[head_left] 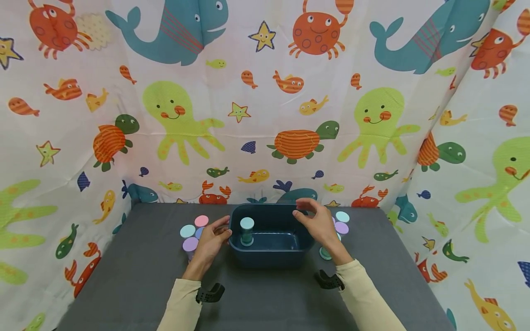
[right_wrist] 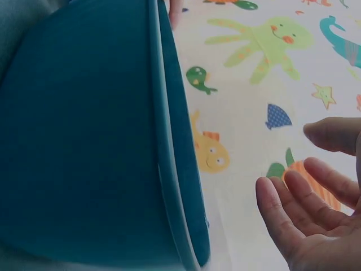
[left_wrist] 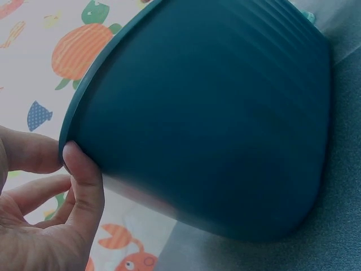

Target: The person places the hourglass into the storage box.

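A dark blue plastic bin point(head_left: 269, 258) stands on the grey table in the head view. Inside it, toward the left, is a small green jar with a pale mint lid point(head_left: 247, 224), upright. My left hand point(head_left: 211, 243) pinches the bin's rim at its left end, and the left wrist view shows thumb and fingertips point(left_wrist: 79, 161) meeting there. Over the right end hovers my right hand point(head_left: 318, 224), its fingers loosely bent and holding nothing. In the right wrist view a gap separates those fingers point(right_wrist: 276, 212) from the rim point(right_wrist: 163, 141).
Left of the bin stand several small jars with pink point(head_left: 201, 221), mint point(head_left: 187, 231), blue and purple lids point(head_left: 190, 244). Another group, with mint point(head_left: 342, 216) and purple lids point(head_left: 341, 228), sits behind my right hand, partly hidden. A sea-animal curtain point(head_left: 248, 161) hangs behind the table point(head_left: 273, 299).
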The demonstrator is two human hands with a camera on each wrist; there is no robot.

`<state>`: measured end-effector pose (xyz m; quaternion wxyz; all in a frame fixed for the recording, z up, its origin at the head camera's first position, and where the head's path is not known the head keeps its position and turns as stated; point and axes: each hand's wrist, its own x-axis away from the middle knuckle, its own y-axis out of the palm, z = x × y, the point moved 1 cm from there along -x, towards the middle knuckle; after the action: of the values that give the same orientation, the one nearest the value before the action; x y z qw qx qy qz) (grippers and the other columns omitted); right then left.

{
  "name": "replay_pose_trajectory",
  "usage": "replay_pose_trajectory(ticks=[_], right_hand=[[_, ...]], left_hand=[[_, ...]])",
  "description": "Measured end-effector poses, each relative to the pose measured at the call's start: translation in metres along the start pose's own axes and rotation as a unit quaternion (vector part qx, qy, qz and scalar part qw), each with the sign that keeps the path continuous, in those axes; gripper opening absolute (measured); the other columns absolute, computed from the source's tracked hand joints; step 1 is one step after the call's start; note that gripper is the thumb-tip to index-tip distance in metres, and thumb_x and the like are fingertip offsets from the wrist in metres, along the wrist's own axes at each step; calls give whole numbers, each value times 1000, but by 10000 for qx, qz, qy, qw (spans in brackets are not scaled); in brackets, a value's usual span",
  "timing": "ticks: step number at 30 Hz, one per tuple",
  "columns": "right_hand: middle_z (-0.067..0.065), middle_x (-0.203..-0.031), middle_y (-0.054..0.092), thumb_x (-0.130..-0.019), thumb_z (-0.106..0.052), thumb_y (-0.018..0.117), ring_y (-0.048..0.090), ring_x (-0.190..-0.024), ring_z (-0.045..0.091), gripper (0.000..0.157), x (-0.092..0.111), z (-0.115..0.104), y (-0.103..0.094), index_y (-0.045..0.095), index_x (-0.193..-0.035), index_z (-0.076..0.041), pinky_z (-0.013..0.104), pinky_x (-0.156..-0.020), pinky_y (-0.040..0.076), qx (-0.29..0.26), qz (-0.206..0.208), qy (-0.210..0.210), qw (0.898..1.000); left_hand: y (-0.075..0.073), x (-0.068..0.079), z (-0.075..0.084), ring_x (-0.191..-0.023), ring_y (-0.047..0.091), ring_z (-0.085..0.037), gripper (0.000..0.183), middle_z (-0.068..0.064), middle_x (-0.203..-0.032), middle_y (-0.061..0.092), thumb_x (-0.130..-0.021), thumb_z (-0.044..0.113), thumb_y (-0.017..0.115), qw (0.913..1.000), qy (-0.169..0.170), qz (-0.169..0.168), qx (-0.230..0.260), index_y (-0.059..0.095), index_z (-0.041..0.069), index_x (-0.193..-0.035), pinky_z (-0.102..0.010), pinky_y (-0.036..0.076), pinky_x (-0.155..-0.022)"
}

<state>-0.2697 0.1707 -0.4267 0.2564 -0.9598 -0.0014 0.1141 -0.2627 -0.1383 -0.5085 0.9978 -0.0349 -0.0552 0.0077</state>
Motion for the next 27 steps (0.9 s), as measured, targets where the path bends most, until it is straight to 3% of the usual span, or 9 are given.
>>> replay_pose_trajectory(ticks=[9,20,23,27], right_hand=[[11,-121,67,-92,-25,69,62,-115,26,38,7,10,-23,62,-125,-9,50,-97,51,-56,376,-46,9993],[13,-123,66,-95,-29,65,62,-113,26,36,14,39,-47,62,-125,-10,38,-94,54,167,643,35,9978],[12,-121,67,-94,-27,66,63,-111,22,35,17,46,-53,63,-124,-9,28,-91,55,223,758,28,9969],[11,-120,68,-94,-26,67,61,-103,5,34,23,56,-62,63,-123,-9,10,-80,49,236,943,78,9952]], left_hand=[[0,1,-1,-113,56,-35,47,-18,-140,53,-95,6,59,9999,38,-39,95,52,13,-142,-25,53,-77],[0,0,-2,-111,57,-32,47,-18,-139,53,-95,6,59,9999,80,-17,78,53,14,-141,-24,53,-77],[0,1,-2,-115,55,-36,47,-18,-140,53,-96,6,58,9999,46,-27,96,52,14,-142,-24,53,-78],[1,2,-1,-114,56,-35,47,-18,-140,53,-96,6,58,10000,31,-20,78,52,14,-142,-24,54,-77]])
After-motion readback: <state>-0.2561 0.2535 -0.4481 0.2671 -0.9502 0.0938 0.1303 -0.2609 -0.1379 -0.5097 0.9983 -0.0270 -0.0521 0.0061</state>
